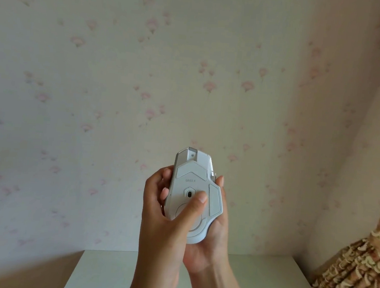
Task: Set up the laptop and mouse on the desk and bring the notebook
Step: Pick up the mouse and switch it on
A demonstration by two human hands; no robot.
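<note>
The mouse [193,194] is held belly-up in the air above the desk [264,286], in front of the wall [145,71]. The left hand [166,222] curls round its left side with the thumb laid across the underside, its tip just beside the sensor. The right hand [212,244] cups it from below and the right, fingers wrapped up its right edge.

The likely slip, as I judge it, is the smooth shell sliding out while the thumb works on the underside, since the hold is mostly on the edges; it would drop onto the desk or off its front.

The desk's left edge runs close under the left arm, and the curtain [358,262] crowds the right side; the white top between shows bare room for setting down. Laptop and notebook are not in view
</note>
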